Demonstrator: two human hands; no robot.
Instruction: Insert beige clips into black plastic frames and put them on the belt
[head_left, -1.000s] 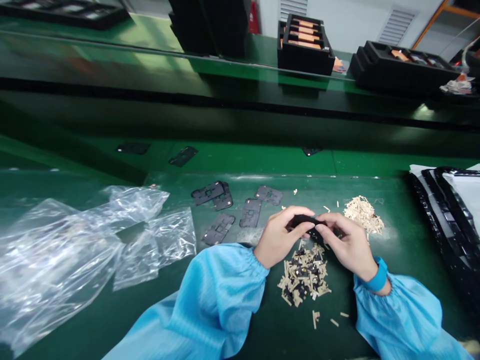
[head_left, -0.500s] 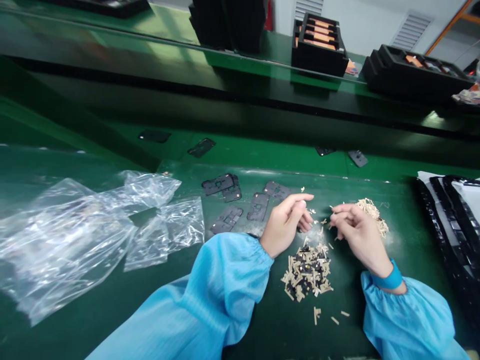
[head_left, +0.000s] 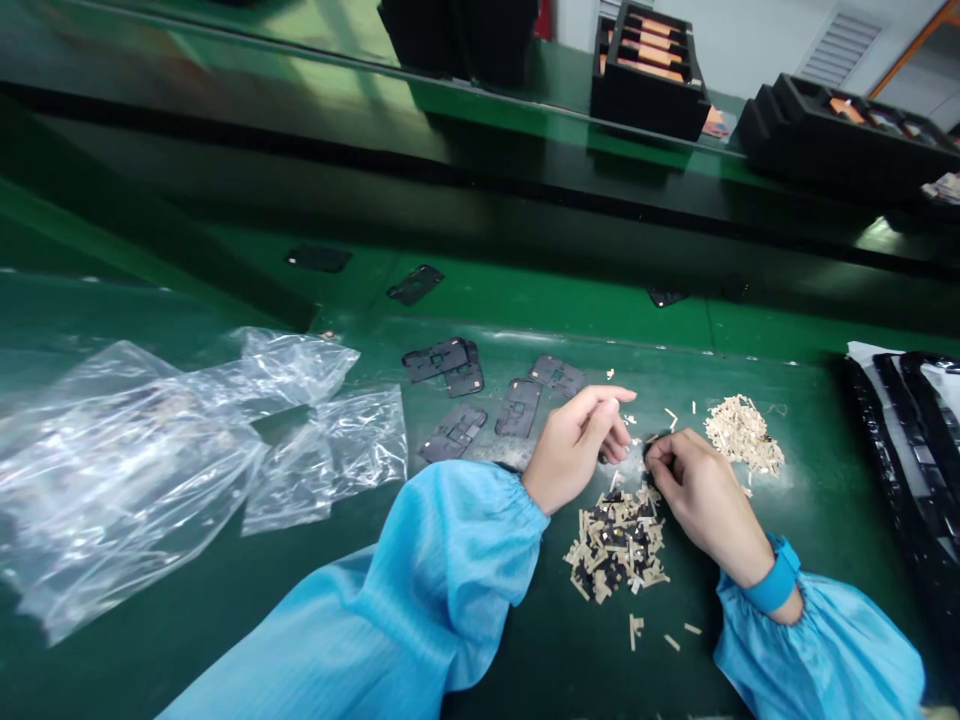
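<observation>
My left hand point(head_left: 579, 440) hovers just behind a pile of small tan and black pieces point(head_left: 616, 545). Its index finger points right while the other fingers curl in, and a dark speck shows beneath them, too small to name. At the pile's far right edge, my right hand point(head_left: 701, 495) has thumb and fingertips pinched together on a small black piece point(head_left: 648, 452). Behind and right of that hand lies a second heap, of pale tan bits point(head_left: 742, 432). A few loose bits are scattered between the hands and in front of the pile.
Several flat black plastic frames point(head_left: 519, 407) lie left of my hands, beside clear plastic bags point(head_left: 150, 470). Black-wrapped packages point(head_left: 900, 440) sit at the right edge. A raised green shelf behind carries black trays point(head_left: 651, 85). More black frames lie under it.
My right hand has moved toward me and slightly left, from beside the pale heap to the edge of the mixed pile, its fingertips now closed together. My left hand has barely moved.
</observation>
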